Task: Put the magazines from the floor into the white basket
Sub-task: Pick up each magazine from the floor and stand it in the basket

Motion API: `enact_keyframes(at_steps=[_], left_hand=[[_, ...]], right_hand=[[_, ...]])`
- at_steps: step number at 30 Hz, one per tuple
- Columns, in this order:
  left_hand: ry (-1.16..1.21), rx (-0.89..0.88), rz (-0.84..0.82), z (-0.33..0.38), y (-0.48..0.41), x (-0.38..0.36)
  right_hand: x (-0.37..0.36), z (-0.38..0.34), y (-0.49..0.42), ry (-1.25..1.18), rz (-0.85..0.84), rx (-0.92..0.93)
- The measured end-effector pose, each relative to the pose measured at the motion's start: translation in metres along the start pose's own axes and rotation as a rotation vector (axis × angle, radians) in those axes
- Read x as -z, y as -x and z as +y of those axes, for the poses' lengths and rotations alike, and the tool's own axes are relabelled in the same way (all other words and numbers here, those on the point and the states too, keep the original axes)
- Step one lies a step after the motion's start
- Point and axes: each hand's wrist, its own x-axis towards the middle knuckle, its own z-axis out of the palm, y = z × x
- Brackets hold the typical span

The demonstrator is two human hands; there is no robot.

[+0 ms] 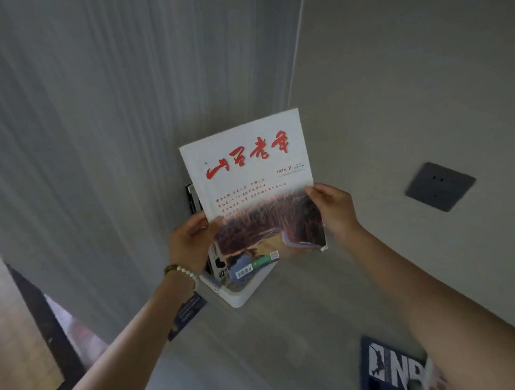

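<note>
Near right, a dark magazine waits on the floor. Both hands, left and right, pinch a red-titled magazine by its edges, upright above the white basket, apparently to slot it in.

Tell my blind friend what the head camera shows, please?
Two hands, left and right, hold a white magazine with red lettering above a white basket by the wall. Other magazines already stand inside; a dark blue magazine lies on the floor.
</note>
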Motion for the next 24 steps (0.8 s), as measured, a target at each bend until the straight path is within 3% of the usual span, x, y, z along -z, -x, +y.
enact_keyframes(at_steps=[8,18,24], left_hand=[[-0.01,0.008,0.236,-0.041,-0.025,-0.002],[-0.102,0.084,0.222,-0.097,-0.009,-0.001],[-0.119,0.12,0.207,-0.098,-0.011,0.002]], right_hand=[[-0.074,0.035,-0.06,-0.034,-0.119,-0.022],[-0.107,0.114,-0.065,0.063,-0.24,-0.132],[-0.112,0.121,-0.064,0.117,-0.255,-0.135]])
